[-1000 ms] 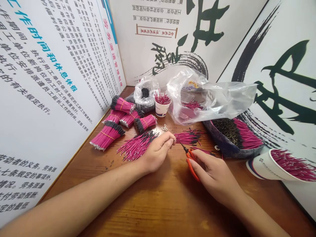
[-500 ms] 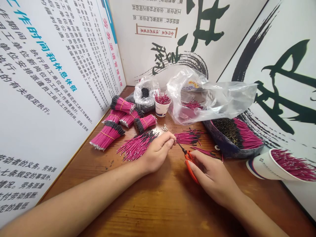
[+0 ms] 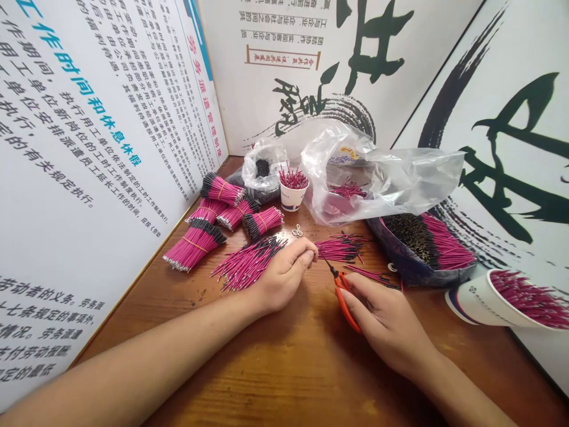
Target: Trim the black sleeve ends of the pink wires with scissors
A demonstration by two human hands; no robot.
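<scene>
My left hand (image 3: 291, 267) is closed in a pinch over the table, and whatever its fingertips hold is too small to make out. In my right hand (image 3: 382, 314) are pliers with orange handles (image 3: 347, 305); their dark, narrow tip points at my left fingertips, a small gap away. Beside my left hand lies a loose pile of pink wires with black ends (image 3: 244, 261). A second loose pile of pink wires (image 3: 340, 248) lies just beyond my fingertips, and a few stray wires (image 3: 368, 274) rest past the pliers.
Rubber-banded wire bundles (image 3: 193, 244) are stacked at the left. Behind stand a paper cup of wires (image 3: 291, 197), a small plastic bag with black pieces (image 3: 273, 155) and a large clear bag (image 3: 400, 178). At right are a dark tray of wires (image 3: 413, 276) and a tilted cup (image 3: 478, 302).
The pliers' tip has drawn slightly back from my left fingertips, down and to the right. My left hand keeps its pinch, and the view has shifted very slightly.
</scene>
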